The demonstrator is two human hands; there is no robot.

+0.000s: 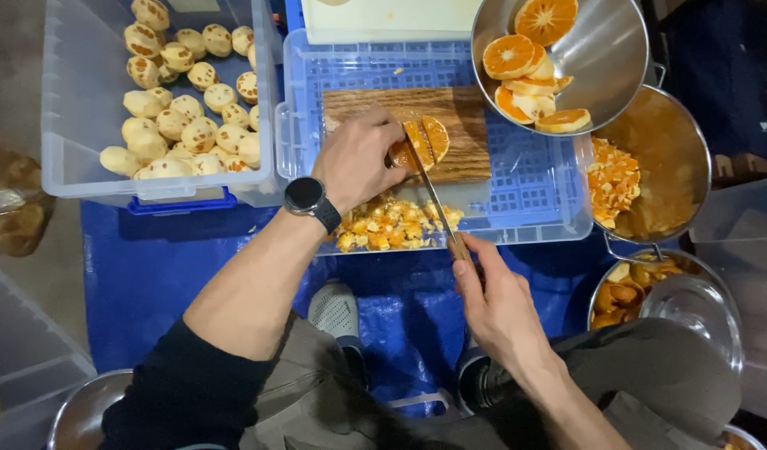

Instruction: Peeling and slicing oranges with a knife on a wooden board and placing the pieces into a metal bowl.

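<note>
Head view, left hand (354, 158) pinning orange (417, 143) mid-board (400, 104), right hand (496, 304) slicing with knife (433, 196)

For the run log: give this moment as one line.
left hand: steadies orange | right hand: knife slicing | under: wooden board | nearby: peeled fruit bin

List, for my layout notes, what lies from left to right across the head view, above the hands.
Clear bin of peeled fruit → wooden cutting board in the blue crate → tilted steel bowl of orange halves → steel pot of chopped orange.
</note>
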